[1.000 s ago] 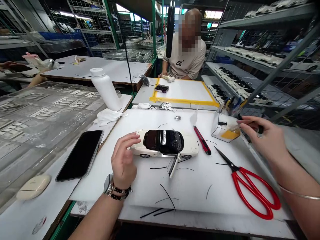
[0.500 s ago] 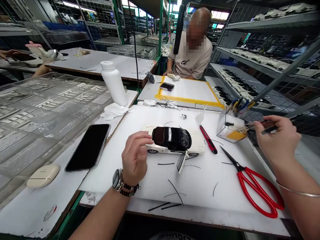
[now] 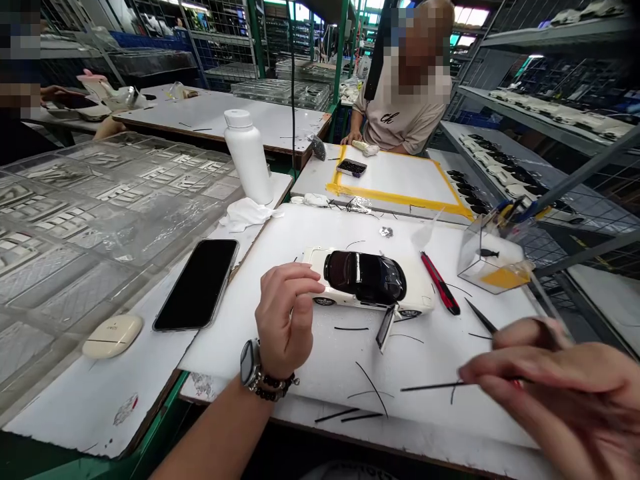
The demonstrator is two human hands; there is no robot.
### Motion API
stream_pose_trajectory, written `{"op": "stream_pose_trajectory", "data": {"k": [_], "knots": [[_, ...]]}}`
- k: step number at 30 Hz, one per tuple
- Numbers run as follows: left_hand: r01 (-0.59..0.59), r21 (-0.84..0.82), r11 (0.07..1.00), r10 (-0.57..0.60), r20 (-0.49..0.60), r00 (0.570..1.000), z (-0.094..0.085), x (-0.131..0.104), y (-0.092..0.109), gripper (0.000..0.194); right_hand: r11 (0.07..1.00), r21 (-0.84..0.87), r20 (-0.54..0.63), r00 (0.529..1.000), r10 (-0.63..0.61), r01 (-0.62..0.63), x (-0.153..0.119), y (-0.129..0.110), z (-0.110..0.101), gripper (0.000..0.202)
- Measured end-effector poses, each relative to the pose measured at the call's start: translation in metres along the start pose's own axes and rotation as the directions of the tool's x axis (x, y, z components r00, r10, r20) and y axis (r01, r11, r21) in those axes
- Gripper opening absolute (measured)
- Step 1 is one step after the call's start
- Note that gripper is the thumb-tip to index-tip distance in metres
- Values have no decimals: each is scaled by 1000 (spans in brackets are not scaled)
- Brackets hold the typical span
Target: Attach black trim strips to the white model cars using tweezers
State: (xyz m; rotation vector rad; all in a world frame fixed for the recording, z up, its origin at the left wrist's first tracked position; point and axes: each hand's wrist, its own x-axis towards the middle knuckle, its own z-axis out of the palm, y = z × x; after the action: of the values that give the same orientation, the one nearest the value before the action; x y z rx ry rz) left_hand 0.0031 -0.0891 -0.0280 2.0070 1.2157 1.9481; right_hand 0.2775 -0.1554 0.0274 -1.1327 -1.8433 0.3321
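Observation:
A cream model car [image 3: 370,283] with a black roof stands on a white sheet [image 3: 310,373], one door [image 3: 386,328] swung out on the near side. At its left end, my left hand [image 3: 285,317] has loosely bent fingers, thumb apart; the fingertips overlap the body, and contact is unclear. Toward the front right, my right hand [image 3: 560,393] pinches a thin black stick [image 3: 433,387] pointing left; its exact kind does not show. Behind that hand lie scissors [image 3: 481,317], mostly hidden except the dark blades. Several thin black strips [image 3: 371,388] are scattered near the car.
A red utility knife [image 3: 440,283] and a clear tool holder [image 3: 493,263] are at the right. To the left are a phone [image 3: 197,285], a cream case [image 3: 113,336], a white bottle [image 3: 249,160] and parts trays [image 3: 65,220]. A person [image 3: 407,100] sits opposite.
My right hand has moved from beside the tool holder toward the near right, now showing the black stick. The camera view has shifted left. My left hand stays by the car.

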Motion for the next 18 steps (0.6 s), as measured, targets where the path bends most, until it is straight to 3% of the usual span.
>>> {"op": "stream_pose_trajectory", "data": {"k": [1, 3, 7, 11, 18], "knots": [[-1, 6, 1000, 1, 1, 1000, 0, 0, 0, 31, 996, 63, 51, 997, -60, 56, 4, -9, 14, 33], [-1, 15, 1000, 1, 2, 1000, 0, 0, 0, 31, 984, 125, 42, 990, -135, 129, 18, -15, 38, 37], [11, 17, 1000, -11, 5, 1000, 0, 0, 0, 29, 951, -32, -12, 951, -308, 307, 50, 7, 63, 35], [20, 14, 1000, -20, 19, 1000, 0, 0, 1, 29, 917, -161, -20, 928, -373, 365, 60, 29, 77, 28], [-5, 2, 1000, 4, 24, 1000, 1, 0, 2, 29, 908, -181, -17, 922, -386, 377, 60, 38, 82, 24]]}}
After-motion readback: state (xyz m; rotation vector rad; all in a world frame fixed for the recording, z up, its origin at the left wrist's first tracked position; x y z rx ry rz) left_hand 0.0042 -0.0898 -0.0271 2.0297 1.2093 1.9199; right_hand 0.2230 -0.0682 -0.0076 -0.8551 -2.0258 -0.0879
